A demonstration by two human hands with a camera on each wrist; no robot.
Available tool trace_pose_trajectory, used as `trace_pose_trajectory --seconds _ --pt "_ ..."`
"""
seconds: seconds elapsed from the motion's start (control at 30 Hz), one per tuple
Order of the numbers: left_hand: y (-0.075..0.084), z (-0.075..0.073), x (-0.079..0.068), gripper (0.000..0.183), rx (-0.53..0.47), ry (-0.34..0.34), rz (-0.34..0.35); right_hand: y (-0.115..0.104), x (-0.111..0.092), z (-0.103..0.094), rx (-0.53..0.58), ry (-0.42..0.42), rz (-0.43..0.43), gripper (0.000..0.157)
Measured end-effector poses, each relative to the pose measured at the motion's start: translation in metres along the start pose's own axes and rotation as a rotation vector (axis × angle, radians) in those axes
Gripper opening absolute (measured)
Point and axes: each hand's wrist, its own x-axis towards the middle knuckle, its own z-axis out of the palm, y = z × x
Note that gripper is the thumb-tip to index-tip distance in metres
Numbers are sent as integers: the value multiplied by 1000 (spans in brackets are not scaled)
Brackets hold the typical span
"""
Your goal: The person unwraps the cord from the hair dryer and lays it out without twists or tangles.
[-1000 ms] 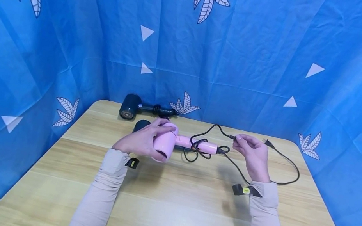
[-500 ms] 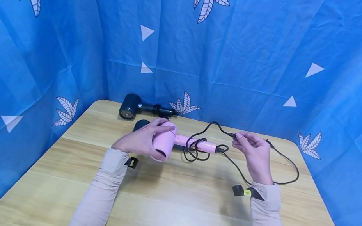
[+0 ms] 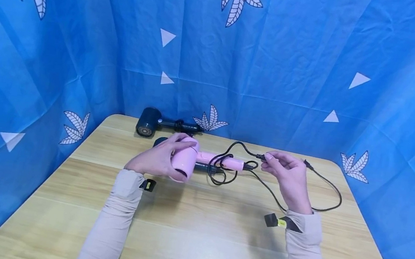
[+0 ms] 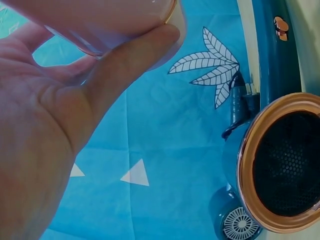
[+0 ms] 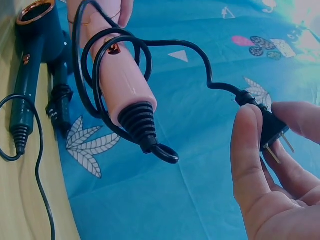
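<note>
While the left hand (image 3: 156, 156) grips one pink dryer (image 3: 183, 162) of three, the right (image 3: 288, 181) pinches one plug (image 5: 272, 126).

The left hand (image 4: 52, 110) grips a pink hair dryer (image 4: 102, 22), one fingertip on its body beside a gold line. Near it, a dark teal hair dryer (image 4: 282, 165) shows a copper ring round black mesh. Farther, a second dark hair dryer (image 4: 220, 207) shows a pale grille (image 4: 241, 224). Beyond hangs a blue curtain (image 4: 165, 125) with white leaves.
</note>
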Motion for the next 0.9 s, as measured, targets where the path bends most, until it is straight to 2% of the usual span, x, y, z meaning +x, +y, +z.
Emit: trace_pose_trajectory --seconds 0.23,0.5,0.67,0.9 --pt "-1 -2 -1 97 -5 14 12 -2 -3 2 -98 -74 75 5" --pt "-1 -5 -2 97 4 25 13 -1 -3 1 -221 -207 128 30" --pt "0 -6 -3 97 7 29 4 1 -3 -2 -294 -306 185 31" --pt "0 -8 -4 98 -9 33 -5 9 0 -7 -322 -392 258 34"
